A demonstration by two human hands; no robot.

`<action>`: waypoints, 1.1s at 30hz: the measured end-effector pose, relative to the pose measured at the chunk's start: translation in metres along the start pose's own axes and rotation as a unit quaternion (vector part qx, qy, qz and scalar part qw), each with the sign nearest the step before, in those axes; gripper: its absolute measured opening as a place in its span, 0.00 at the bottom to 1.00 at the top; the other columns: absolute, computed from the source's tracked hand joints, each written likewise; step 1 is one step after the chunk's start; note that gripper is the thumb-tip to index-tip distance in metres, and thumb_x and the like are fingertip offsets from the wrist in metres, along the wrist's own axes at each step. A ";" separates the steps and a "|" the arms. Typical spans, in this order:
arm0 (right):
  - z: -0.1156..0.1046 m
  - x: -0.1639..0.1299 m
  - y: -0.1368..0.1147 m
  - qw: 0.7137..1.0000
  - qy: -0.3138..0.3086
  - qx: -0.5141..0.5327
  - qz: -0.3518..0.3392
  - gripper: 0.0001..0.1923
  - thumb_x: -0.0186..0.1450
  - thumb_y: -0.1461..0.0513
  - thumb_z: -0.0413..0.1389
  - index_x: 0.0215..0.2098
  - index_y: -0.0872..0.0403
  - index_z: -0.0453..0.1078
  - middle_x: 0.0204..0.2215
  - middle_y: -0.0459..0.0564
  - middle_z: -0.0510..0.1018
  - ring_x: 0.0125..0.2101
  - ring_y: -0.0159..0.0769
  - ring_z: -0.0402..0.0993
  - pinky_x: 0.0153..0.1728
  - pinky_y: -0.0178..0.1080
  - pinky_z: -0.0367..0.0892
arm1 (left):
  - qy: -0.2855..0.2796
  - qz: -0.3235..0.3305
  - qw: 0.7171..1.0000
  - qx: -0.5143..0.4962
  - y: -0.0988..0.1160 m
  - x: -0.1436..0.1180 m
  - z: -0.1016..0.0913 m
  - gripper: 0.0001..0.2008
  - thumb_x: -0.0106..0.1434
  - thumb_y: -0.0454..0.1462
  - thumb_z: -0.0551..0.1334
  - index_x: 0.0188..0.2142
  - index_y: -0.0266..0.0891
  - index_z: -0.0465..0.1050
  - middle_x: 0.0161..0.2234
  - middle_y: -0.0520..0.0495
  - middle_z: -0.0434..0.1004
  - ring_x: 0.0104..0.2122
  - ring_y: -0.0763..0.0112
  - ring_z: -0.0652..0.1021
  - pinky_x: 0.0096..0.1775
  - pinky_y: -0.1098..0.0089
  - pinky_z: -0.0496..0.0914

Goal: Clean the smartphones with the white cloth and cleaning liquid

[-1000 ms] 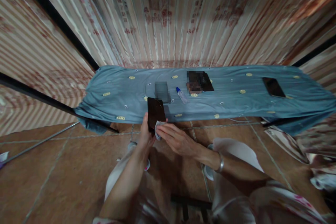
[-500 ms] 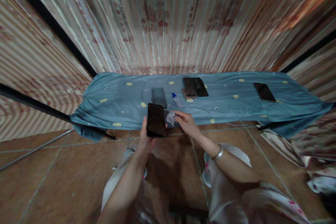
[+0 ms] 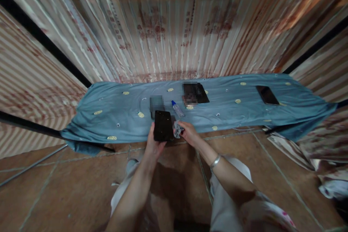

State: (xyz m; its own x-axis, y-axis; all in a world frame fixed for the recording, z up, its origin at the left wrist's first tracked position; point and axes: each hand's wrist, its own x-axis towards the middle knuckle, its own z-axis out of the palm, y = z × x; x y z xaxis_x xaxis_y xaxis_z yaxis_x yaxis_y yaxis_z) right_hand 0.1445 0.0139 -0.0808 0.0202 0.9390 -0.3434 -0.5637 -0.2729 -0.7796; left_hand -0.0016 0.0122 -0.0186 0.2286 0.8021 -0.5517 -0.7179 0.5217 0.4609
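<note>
My left hand [image 3: 154, 142] is closed around the lower left edge of a black smartphone [image 3: 163, 127], which I hold up over the front edge of the cloth-covered table. Small bright specks show on its dark screen. In my right hand [image 3: 189, 133] a crumpled greyish cloth [image 3: 178, 129] is pinched between the fingers, just right of the phone. Behind the phone lies a dark flat item [image 3: 157, 105], partly pixelated and partly covered by it. A clear bottle with a blue cap [image 3: 177, 109] rests on its side close by.
A blue patterned tablecloth [image 3: 231, 116] covers the long narrow table. Toward the back lie a black flat device [image 3: 201, 94] and a pixelated item [image 3: 189, 92] beside it. Another dark phone [image 3: 267, 95] lies at the right. Black poles [image 3: 49, 43] and striped curtains [image 3: 163, 50] surround the table.
The view has shifted a little, so the table sits further left. The phone is turned more upright in my left hand, and my right hand with the cloth has dropped slightly beside it.
</note>
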 end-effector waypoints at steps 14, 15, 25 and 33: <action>-0.018 0.008 -0.021 0.994 0.027 -0.107 -0.007 0.19 0.49 0.48 0.67 0.27 0.54 0.77 0.24 0.43 0.79 0.26 0.29 0.72 0.27 0.31 0.66 | 0.056 0.026 0.997 0.046 -0.021 0.045 0.021 0.20 0.69 0.42 0.53 0.53 0.33 0.74 0.44 0.42 0.83 0.46 0.62 0.81 0.53 0.63 0.71; -0.019 0.007 -0.020 0.996 0.020 -0.089 0.010 0.19 0.49 0.47 0.67 0.27 0.54 0.76 0.24 0.44 0.79 0.25 0.30 0.73 0.27 0.32 0.66 | 0.060 0.026 0.997 0.046 -0.021 0.047 0.020 0.20 0.69 0.41 0.53 0.53 0.33 0.73 0.45 0.41 0.82 0.47 0.62 0.80 0.53 0.63 0.71; -0.024 0.012 -0.021 0.998 -0.013 -0.004 0.057 0.16 0.49 0.51 0.69 0.29 0.52 0.77 0.25 0.45 0.80 0.28 0.34 0.76 0.29 0.35 0.69 | 0.079 -0.005 0.996 0.043 -0.018 0.058 0.027 0.21 0.70 0.40 0.52 0.56 0.31 0.70 0.46 0.41 0.82 0.49 0.62 0.80 0.56 0.62 0.69; -0.032 0.020 -0.023 0.997 -0.001 -0.010 0.074 0.12 0.49 0.56 0.68 0.29 0.53 0.75 0.25 0.45 0.80 0.27 0.35 0.77 0.28 0.35 0.70 | 0.070 0.007 0.995 0.070 -0.016 0.071 0.025 0.17 0.68 0.38 0.54 0.48 0.30 0.76 0.45 0.39 0.82 0.49 0.61 0.79 0.55 0.63 0.69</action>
State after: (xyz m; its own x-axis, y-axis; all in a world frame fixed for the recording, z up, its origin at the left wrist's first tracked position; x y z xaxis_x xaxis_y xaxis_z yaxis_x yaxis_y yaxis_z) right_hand 0.1839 0.0327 -0.0863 -0.0633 0.8883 -0.4549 -0.5438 -0.4129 -0.7306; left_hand 0.0422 0.0683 -0.0478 0.1189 0.7661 -0.6316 -0.6196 0.5543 0.5557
